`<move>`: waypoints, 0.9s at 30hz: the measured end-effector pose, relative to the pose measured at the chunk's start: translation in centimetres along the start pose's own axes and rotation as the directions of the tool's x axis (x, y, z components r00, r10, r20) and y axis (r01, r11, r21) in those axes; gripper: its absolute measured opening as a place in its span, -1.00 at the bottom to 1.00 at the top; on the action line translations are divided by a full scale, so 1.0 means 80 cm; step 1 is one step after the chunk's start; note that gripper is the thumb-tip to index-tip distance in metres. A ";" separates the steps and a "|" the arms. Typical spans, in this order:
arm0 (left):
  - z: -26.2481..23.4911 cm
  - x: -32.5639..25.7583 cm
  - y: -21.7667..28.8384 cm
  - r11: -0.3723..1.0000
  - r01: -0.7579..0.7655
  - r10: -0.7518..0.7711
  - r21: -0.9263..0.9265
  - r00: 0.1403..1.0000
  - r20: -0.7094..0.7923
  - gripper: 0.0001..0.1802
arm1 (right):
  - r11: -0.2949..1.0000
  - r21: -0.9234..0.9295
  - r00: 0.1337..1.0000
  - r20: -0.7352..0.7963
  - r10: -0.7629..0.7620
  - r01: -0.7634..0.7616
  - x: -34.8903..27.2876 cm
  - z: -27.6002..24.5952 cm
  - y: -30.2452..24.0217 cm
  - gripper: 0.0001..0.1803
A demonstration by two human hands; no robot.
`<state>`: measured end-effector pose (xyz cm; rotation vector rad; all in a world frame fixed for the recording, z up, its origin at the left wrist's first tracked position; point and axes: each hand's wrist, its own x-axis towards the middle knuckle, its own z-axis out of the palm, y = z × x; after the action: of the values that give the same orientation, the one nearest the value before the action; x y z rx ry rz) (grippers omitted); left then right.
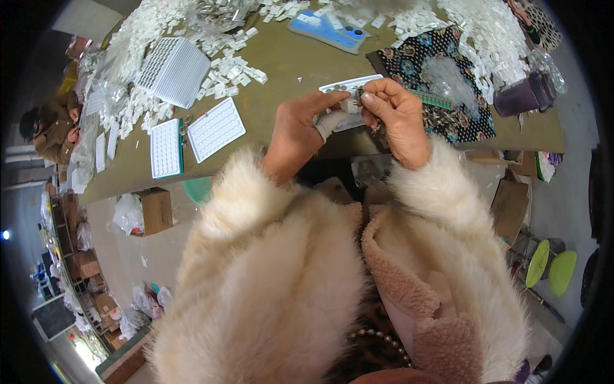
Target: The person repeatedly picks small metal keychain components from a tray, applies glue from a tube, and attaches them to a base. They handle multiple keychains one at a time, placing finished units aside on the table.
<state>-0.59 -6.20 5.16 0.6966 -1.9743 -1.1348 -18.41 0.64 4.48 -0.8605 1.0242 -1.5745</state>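
My left hand (295, 128) is closed with its fingertips around a small white plastic piece (349, 105). Pale tape or cloth wraps one of its fingers. Close beside it, the fingers of my right hand (400, 114) pinch a small dark metal part (359, 95) at the white piece; its exact kind is too small to tell. Both hands are raised over a white slotted tray (332, 85), which they partly hide. To the right of the right hand, a heap of small metal parts (451, 121) lies on a dark patterned cloth (409, 59), with a green strip (433, 99) beside it.
White trays (217, 130) and a tray with a teal edge (166, 148) lie to the left, below a stack of white trays (173, 72). Heaps of white pieces (492, 32) cover the far side. A blue phone (329, 32), a purple cup (524, 95) and another person (56, 128) also show.
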 end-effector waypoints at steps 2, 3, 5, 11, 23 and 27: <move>0.016 -0.006 0.013 0.977 0.155 -0.155 -0.145 0.988 0.014 -0.68 | 0.997 -0.075 1.000 -0.009 0.006 -0.007 -0.004 0.002 -0.003 -0.88; 0.016 -0.008 0.018 0.937 0.225 -0.226 -0.268 0.974 0.030 -0.70 | 0.995 -0.086 0.999 0.014 -0.044 0.045 -0.008 0.001 -0.006 -0.91; 0.013 -0.012 0.025 0.759 0.452 -0.442 -0.469 0.886 0.138 -0.72 | 0.971 -0.222 0.996 -0.004 -0.093 0.089 -0.012 -0.002 -0.012 -0.90; 0.011 -0.011 0.014 0.566 0.563 -0.527 -0.602 0.809 0.261 -0.67 | 0.781 -0.470 0.911 0.186 -0.368 0.411 -0.008 0.001 -0.009 -0.84; 0.028 -0.014 0.002 0.797 0.244 -0.386 -0.553 0.910 -0.154 -0.60 | 0.990 -0.133 0.998 -0.038 -0.043 0.037 -0.017 0.009 -0.009 -0.86; 0.030 -0.017 0.001 0.812 0.176 -0.329 -0.556 0.926 -0.186 -0.60 | 0.995 -0.097 0.998 -0.040 -0.039 0.035 -0.017 0.009 -0.008 -0.86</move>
<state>-1.76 -4.03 3.99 0.7783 -1.2625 -1.5707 -17.66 1.92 5.33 -0.9198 1.1276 -1.5907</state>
